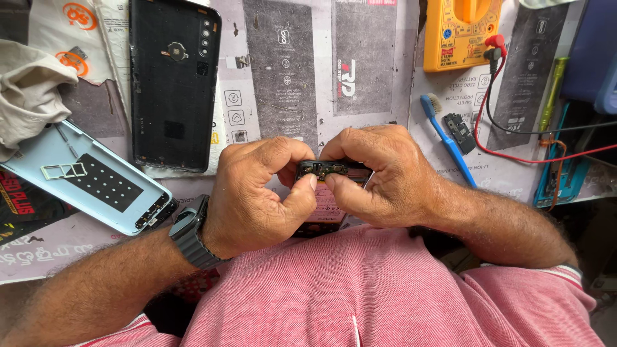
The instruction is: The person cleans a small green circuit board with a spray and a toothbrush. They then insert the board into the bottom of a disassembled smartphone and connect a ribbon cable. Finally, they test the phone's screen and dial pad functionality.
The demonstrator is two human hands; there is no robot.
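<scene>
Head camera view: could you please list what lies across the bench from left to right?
Crumpled cloth → light blue phone back cover → black phone back cover → left hand → right hand → blue toothbrush → yellow multimeter → green screwdriver.

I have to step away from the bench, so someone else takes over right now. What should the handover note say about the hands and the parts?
Left hand: grips the opened phone from its left side, thumb at the top edge.
Right hand: holds the phone's right side, fingertips on the exposed top end.
On the bench: black back cover, light blue back cover with a SIM tray on it, blue brush, small loose part, yellow multimeter.
Done: phone's back is off.
Left: work at the top end; reassembly.
</scene>
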